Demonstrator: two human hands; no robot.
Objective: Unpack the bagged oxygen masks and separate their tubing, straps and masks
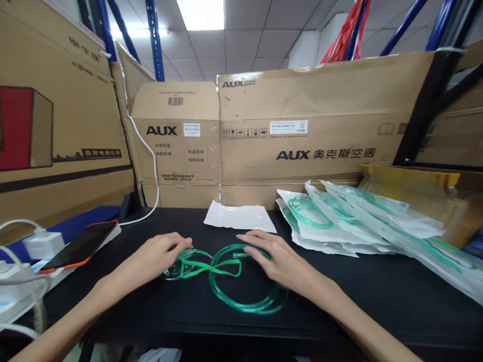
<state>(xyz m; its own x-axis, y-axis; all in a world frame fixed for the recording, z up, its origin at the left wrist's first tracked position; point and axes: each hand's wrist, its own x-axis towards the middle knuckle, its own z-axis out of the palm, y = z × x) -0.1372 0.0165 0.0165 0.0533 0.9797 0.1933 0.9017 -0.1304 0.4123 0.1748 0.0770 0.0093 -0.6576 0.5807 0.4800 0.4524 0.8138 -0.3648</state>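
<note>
Strap (207, 267) running L-R over coil (247, 306), pkts (350, 234) lying R; L hand (163, 254) curling on mask (172, 273), grip unclear; R hand (277, 255) spreading.

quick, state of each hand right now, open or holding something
Left hand: fingers curled at the clear mask; cannot tell whether its grip is closed.
Right hand: open, thumb and fingers apart at the coiled green tubing.

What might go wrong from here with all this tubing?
The green strap lies across the coiled tubing, so it might snag if the clear mask by the left hand is lifted alone. No tie shows, so the coil could loosen if the right hand moves away. The overlapping packets might slide if bumped.
</note>
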